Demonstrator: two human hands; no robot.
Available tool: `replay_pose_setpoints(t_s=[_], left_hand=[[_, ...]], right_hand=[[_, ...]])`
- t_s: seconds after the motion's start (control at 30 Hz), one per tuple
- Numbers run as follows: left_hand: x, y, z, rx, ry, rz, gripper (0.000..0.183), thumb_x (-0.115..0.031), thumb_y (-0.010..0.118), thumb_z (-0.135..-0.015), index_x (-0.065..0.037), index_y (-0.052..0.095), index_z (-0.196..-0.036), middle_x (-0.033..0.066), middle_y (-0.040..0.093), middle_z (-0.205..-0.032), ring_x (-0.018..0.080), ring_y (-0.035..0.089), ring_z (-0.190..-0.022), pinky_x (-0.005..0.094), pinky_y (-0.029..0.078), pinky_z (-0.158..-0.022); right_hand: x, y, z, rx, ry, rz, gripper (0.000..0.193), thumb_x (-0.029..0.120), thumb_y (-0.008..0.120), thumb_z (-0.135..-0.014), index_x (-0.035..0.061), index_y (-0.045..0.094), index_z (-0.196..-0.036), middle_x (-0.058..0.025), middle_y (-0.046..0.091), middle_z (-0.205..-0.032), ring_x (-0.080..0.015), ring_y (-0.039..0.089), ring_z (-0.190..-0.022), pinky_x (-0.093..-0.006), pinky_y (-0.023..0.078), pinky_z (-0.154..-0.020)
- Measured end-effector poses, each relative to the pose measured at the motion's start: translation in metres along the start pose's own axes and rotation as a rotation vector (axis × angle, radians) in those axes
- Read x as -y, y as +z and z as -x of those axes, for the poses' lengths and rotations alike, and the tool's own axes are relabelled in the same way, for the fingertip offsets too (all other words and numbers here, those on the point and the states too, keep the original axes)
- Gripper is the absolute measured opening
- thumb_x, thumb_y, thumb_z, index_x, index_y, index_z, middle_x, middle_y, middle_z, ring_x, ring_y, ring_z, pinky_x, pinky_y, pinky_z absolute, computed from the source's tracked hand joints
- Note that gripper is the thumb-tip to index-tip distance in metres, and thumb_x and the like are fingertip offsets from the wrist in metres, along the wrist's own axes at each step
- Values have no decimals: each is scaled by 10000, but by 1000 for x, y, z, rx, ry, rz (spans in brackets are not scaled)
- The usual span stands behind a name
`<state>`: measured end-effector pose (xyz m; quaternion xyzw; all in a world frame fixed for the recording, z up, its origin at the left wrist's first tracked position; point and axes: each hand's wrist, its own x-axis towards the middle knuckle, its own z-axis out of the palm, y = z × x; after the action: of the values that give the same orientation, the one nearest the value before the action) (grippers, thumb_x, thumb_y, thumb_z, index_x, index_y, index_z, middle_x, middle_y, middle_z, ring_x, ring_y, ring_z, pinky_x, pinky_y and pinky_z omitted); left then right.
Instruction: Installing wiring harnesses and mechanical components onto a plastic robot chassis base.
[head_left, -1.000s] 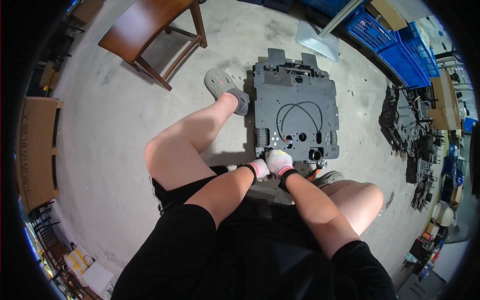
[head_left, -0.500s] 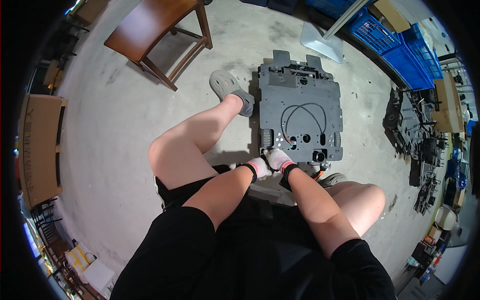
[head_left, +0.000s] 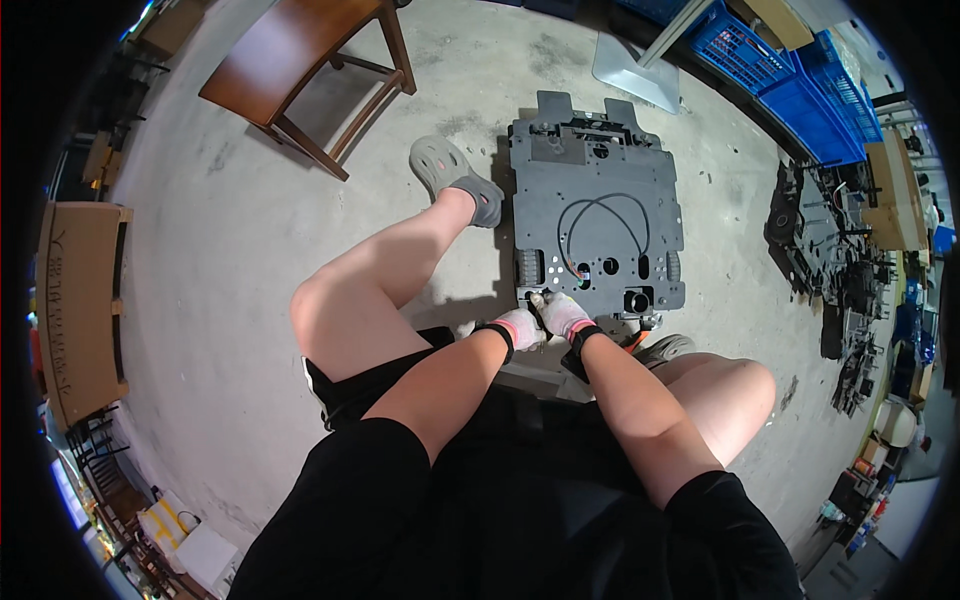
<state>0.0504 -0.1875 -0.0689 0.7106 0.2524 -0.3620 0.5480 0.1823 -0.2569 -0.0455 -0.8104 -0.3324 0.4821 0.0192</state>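
A flat dark-grey wheeled chassis [head_left: 610, 225] lies on the floor between my legs, its top plate pierced with round holes and slots. A black cable [head_left: 603, 200] loops over the plate and enters one hole. Both my hands wear white gloves with pink cuffs and meet at the chassis's near left corner. My left hand [head_left: 518, 328] is closed just off the near edge. Beside it, my right hand [head_left: 562, 313] bends its fingers down onto that corner, closed. What either hand grips is hidden by the gloves. An orange part [head_left: 637, 341] shows under the near right edge.
A brown wooden chair [head_left: 290, 75] stands at the far left. Blue crates [head_left: 745, 50] and a metal stand base [head_left: 637, 72] are at the far right. Black machine frames [head_left: 835, 270] lie along the right. A cardboard box [head_left: 85, 310] sits at the left.
The chassis and floor appear shifted slightly up and left in the picture. Both hands stay at the same corner, with only a slight shift of the right hand.
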Motion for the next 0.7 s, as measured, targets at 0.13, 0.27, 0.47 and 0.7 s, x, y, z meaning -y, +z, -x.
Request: replay_pose_setpoints(t_s=[0.13,0.27,0.47,0.7], left_hand=[[7,8,-7,42,-162,171,314,-369,708,-919,-86,761,-1042,86,782,-927,208,747,-839,388,585,-753],[16,7,-16,-29,119,-478,320,-309,679,-866,-99,756,-1094,193,749,-1126,343,733,-974,439,587,-847],[25,-36,-25,-363,-338,540,832,-699,616,-880,17,644,-1302,204,739,-1164,342,729,-1039,437,560,-942],[9,-27,-28,-381,-347,338,808,-708,366,-1020,17,554,-1322,229,701,-1149,298,749,-807,426,600,-664]], right_hand=[[-3,4,5,158,160,-234,790,671,332,-1040,-4,708,-1204,-298,707,-1128,-443,657,-1153,-510,521,-970],[-15,32,16,-98,130,-34,875,741,355,-1007,-48,716,-1117,-272,741,-988,-363,758,-943,-472,604,-788],[-32,64,24,155,256,-921,917,789,314,-983,-30,694,-1148,-223,739,-1040,-313,729,-1034,-461,613,-759],[-47,16,19,-75,26,-49,846,751,339,-1000,14,738,-1112,-318,700,-1093,-487,643,-1117,-537,498,-987]])
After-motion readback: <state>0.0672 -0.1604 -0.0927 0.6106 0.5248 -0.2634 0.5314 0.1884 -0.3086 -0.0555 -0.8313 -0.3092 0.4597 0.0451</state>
